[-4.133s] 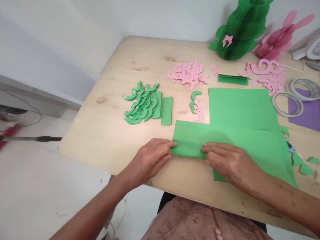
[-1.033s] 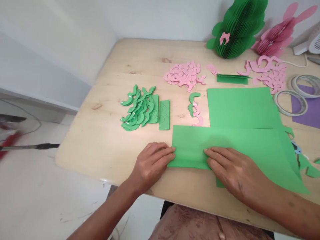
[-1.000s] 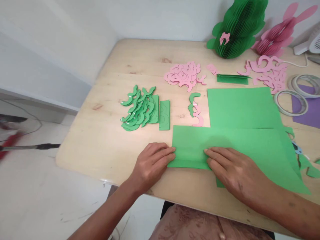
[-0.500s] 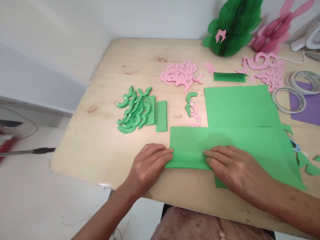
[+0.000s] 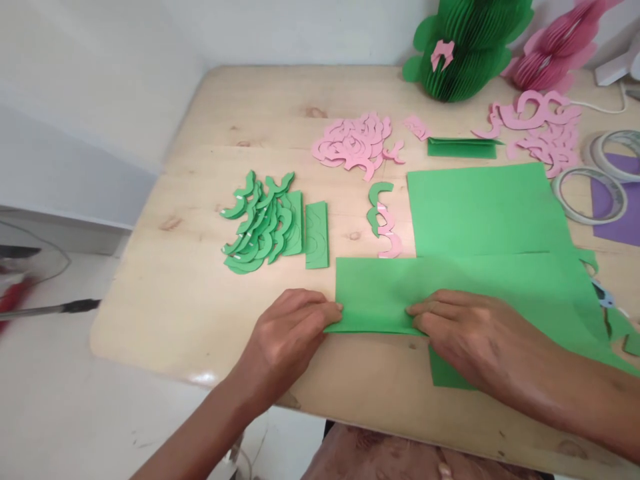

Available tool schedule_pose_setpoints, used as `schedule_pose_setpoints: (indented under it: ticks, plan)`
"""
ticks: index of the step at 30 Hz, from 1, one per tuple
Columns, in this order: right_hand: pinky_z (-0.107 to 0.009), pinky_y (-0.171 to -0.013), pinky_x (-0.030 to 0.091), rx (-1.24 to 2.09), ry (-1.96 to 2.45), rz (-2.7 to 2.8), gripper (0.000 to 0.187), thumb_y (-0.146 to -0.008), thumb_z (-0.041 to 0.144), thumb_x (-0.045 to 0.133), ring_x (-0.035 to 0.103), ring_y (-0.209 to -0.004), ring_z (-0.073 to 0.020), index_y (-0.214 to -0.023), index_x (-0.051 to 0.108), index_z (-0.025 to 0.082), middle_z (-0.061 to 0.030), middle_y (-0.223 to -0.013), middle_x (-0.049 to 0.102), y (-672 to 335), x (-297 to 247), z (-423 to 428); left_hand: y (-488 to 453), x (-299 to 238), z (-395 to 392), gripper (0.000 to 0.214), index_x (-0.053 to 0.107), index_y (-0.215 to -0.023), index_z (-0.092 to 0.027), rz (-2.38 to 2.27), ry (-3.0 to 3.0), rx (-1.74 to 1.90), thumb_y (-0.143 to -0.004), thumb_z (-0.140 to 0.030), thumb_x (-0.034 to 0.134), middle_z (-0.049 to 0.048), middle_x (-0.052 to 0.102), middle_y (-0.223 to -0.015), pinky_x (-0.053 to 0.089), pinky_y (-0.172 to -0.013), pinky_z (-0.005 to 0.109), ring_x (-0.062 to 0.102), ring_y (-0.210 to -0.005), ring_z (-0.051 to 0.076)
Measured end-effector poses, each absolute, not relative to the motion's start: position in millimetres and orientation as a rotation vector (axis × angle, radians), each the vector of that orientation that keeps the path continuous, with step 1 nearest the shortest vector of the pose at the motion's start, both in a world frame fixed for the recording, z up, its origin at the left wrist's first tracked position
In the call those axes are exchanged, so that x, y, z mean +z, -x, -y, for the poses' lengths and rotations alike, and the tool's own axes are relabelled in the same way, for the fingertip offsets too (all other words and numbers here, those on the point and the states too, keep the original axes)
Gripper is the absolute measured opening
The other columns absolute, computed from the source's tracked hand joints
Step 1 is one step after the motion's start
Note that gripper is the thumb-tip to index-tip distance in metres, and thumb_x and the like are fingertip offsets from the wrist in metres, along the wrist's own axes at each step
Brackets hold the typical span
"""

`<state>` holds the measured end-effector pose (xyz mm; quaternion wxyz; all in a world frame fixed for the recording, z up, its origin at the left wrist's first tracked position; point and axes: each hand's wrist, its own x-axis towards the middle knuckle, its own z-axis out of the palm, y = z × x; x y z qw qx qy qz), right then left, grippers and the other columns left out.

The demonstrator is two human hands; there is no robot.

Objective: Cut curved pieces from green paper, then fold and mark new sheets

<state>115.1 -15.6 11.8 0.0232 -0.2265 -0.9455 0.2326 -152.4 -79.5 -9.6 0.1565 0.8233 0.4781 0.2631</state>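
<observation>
Green paper (image 5: 380, 300) partly under right hand (image 5: 473, 340)

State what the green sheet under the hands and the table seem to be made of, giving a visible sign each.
The green sheet looks like matte paper: it holds a crisp fold. The table seems pale wood, slightly glossy: grain, knots and a glare patch show.

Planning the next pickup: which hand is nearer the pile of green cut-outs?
Left. The left hand lies just below the green cut-outs in view; the right hand presses the green sheet farther right.
</observation>
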Motion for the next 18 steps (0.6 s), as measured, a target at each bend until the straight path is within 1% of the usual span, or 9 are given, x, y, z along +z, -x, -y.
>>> schedule_pose_setpoints:
  ticks: [4,7,11,14,18]
  plan:
    - [-0.029,-0.064,0.045,0.899,0.730,2.927,0.025,-0.091,0.008,0.042,0.057,-0.068,-0.0150,-0.074,0.056,0.019,-0.0011,-0.073,0.061,-115,15,10,154,-6,75,0.021,0.060,-0.098,-0.018,-1.390,-2.270,0.688,-0.087,-0.006,0.047,0.0020,0.069,-0.085,0.052,-0.077,0.025,0.063,-0.088,0.014]
    - [-0.027,-0.059,0.040,1.021,0.763,2.948,0.024,-0.091,0.008,0.044,0.054,-0.066,-0.0136,-0.071,0.052,0.019,0.0006,-0.070,0.058,-114,17,7,154,-3,72,0.019,0.062,-0.095,-0.019,-1.419,-2.196,0.648,-0.088,-0.010,0.046,0.0017,0.068,-0.087,0.052,-0.076,0.022,0.063,-0.088,0.012]
    - [-0.026,-0.053,0.035,1.028,0.776,2.948,0.025,-0.090,0.008,0.045,0.050,-0.060,-0.0126,-0.068,0.050,0.019,0.0013,-0.066,0.055,-112,17,5,153,1,68,0.021,0.063,-0.094,-0.020,-1.429,-2.160,0.588,-0.090,-0.012,0.045,0.0015,0.067,-0.087,0.052,-0.071,0.021,0.063,-0.085,0.012]
    - [-0.026,-0.053,0.037,0.994,0.752,2.922,0.024,-0.088,0.009,0.046,0.050,-0.059,-0.0133,-0.068,0.053,0.019,0.0006,-0.065,0.055,-110,17,3,154,2,65,0.021,0.062,-0.095,-0.020,-1.406,-2.179,0.581,-0.090,-0.011,0.044,0.0020,0.068,-0.087,0.052,-0.070,0.021,0.064,-0.084,0.012]
    - [-0.028,-0.059,0.042,0.898,0.747,2.917,0.015,-0.086,0.012,0.051,0.055,-0.065,-0.0158,-0.074,0.058,0.019,-0.0009,-0.068,0.060,-106,21,1,155,2,66,0.021,0.061,-0.099,-0.019,-1.379,-2.211,0.597,-0.088,-0.009,0.045,0.0029,0.069,-0.088,0.053,-0.073,0.023,0.064,-0.087,0.014]
